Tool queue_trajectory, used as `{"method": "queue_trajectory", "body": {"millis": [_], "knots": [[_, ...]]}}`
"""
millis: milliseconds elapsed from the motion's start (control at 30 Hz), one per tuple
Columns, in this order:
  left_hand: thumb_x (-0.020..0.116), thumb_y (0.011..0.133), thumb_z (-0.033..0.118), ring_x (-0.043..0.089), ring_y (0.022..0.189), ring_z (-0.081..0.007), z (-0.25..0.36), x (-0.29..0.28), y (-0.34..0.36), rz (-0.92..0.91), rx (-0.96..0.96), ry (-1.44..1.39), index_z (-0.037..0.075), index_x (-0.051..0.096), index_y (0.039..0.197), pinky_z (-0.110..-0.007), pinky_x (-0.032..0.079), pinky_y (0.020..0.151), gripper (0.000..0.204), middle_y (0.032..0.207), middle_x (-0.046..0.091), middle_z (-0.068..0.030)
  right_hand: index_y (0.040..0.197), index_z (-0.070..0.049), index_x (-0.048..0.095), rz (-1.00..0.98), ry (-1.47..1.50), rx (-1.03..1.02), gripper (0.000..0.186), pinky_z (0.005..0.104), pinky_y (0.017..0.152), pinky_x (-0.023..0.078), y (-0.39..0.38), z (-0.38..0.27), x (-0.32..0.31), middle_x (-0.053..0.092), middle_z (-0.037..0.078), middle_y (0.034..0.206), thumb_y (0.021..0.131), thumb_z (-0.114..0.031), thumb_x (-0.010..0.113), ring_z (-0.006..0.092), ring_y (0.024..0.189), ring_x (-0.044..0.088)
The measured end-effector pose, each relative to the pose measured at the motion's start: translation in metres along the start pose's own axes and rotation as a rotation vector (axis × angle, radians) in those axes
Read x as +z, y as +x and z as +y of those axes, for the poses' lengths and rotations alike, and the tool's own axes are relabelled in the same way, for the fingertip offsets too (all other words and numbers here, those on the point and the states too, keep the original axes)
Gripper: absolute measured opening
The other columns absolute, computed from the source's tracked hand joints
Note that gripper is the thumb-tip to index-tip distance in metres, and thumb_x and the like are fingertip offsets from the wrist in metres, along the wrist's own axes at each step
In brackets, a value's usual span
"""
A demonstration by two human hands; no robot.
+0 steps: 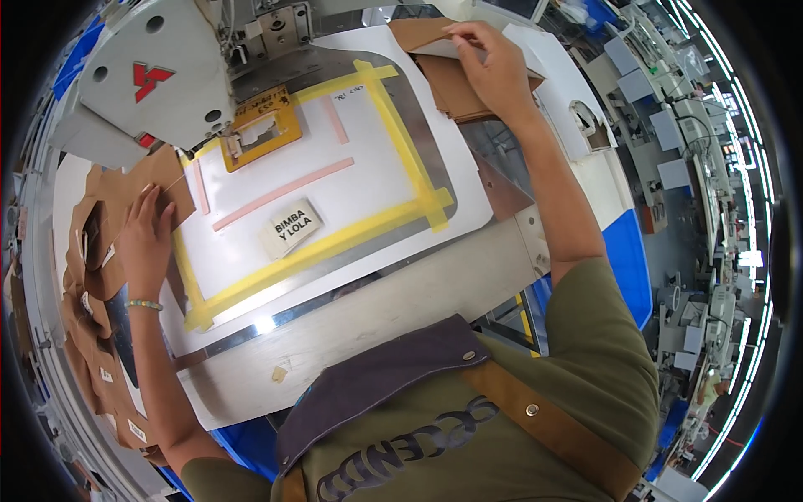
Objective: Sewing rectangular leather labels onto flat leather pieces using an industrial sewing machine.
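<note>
My right hand (pixel 495 74) is at the far right of the work surface, its thumb and fingers pinched on the edge of a brown leather-like piece (pixel 418 33). Below it lies a stack of similar brown pieces (pixel 452 88), partly covered by that hand. On the left, my left hand (pixel 144 243) lies with fingers stretched out over another brown piece (pixel 174 191), at the edge of a heap of such pieces. Between the hands is a white sheet (pixel 368 171) bordered with yellow tape and marked with pink strips. A small stack of cream fabric labels (pixel 293 226) rests on it.
A white sewing machine head (pixel 142 92) overhangs the far left. Under it sits a yellow clamp frame (pixel 293 125). More brown pieces (pixel 88 351) with small white tags hang along the left edge. A blue bin (pixel 629 263) stands at the right.
</note>
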State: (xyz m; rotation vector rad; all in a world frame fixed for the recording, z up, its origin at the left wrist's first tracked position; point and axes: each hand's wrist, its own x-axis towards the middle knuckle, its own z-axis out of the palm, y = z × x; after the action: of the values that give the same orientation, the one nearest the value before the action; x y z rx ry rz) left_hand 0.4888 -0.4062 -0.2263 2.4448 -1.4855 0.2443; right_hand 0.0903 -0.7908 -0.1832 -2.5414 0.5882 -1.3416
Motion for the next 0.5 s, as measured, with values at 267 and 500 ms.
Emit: {"method": "queue_trajectory", "body": {"millis": [267,500], "knots": [[0.080,0.086,0.005,0.068,0.110,-0.0345,0.105,-0.014,-0.011,0.170,0.416,-0.224,0.005,0.068,0.133,-0.044,0.056,0.094,0.048,0.123,0.071,-0.0147,0.100,-0.012,0.073,-0.427,-0.017,-0.705,0.013,0.0371,0.082,0.058,-0.018,-0.099,0.097,0.069,0.003,0.103,0.088,-0.011,0.068,0.0227,0.103,0.068],[0.079,0.078,-0.003,0.068,0.098,-0.0322,0.130,0.004,-0.003,0.140,0.455,-0.358,0.003,0.066,0.131,-0.042,0.058,0.084,0.055,0.107,0.071,-0.0125,0.096,-0.012,0.072,-0.414,0.228,-0.810,0.010,0.0356,0.082,0.059,-0.020,-0.162,0.127,0.066,0.001,0.100,0.086,-0.012,0.071,0.0212,0.103,0.066]]}}
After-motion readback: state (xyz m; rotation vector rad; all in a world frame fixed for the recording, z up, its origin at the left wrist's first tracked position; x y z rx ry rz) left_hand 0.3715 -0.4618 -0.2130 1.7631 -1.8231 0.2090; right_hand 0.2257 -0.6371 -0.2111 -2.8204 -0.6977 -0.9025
